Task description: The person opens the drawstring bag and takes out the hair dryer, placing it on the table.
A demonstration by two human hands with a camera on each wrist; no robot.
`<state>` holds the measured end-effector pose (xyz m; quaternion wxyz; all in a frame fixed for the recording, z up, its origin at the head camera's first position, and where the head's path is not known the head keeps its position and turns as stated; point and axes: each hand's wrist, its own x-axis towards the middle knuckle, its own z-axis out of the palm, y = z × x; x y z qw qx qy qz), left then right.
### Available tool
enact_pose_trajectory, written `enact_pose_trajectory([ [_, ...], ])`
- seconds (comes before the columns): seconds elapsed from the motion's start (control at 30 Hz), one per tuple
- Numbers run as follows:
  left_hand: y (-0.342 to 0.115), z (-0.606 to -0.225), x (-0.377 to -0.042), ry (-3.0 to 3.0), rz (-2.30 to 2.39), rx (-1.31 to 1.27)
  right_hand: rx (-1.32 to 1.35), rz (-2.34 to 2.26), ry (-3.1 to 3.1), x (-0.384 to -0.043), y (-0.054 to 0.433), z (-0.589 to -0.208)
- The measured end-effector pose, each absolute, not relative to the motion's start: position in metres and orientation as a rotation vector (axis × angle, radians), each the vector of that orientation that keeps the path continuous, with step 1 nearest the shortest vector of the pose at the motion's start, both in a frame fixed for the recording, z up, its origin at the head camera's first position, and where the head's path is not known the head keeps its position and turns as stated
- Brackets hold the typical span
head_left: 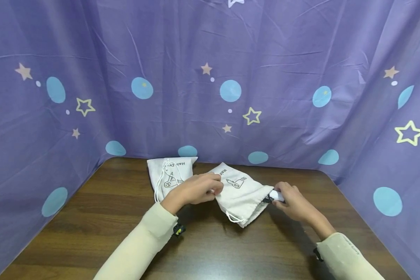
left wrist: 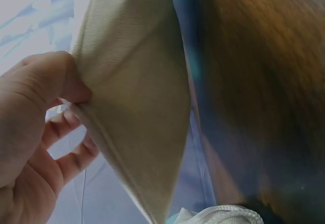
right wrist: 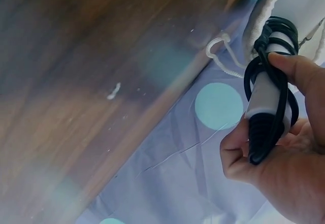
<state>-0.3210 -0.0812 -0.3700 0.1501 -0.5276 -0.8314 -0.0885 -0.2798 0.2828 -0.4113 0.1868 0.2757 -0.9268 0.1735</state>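
Note:
A cream drawstring bag (head_left: 243,196) printed with a hair dryer drawing is held up over the table, its mouth towards the right. My left hand (head_left: 199,189) pinches its closed end; in the left wrist view, thumb and index finger grip a seam of the cloth (left wrist: 137,76) while the other fingers stay loosely bent. My right hand (head_left: 295,204) grips the white handle of a hair dryer (right wrist: 266,92) at the bag's mouth. Black cord is wound round that handle. The hair dryer's head is hidden inside the bag.
A second printed drawstring bag (head_left: 187,167) lies at the back of the brown wooden table (head_left: 210,256), behind my left hand, with its white cords across it. A purple patterned curtain (head_left: 273,77) hangs along the table's back and sides.

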Motion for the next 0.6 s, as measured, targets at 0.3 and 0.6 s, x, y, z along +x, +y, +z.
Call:
enact_pose_trajectory([
  [0.3, -0.09, -0.375, -0.331, -2.231, -0.341, -1.578, 0.856, 0.555, -2.556, -0.283, 0.299, -0.415],
  [0.6, -0.102, -0.373, -0.333, -2.251, -0.401, -1.587, 0.874, 0.606, -2.646, -0.278, 0.311, -0.412],
])
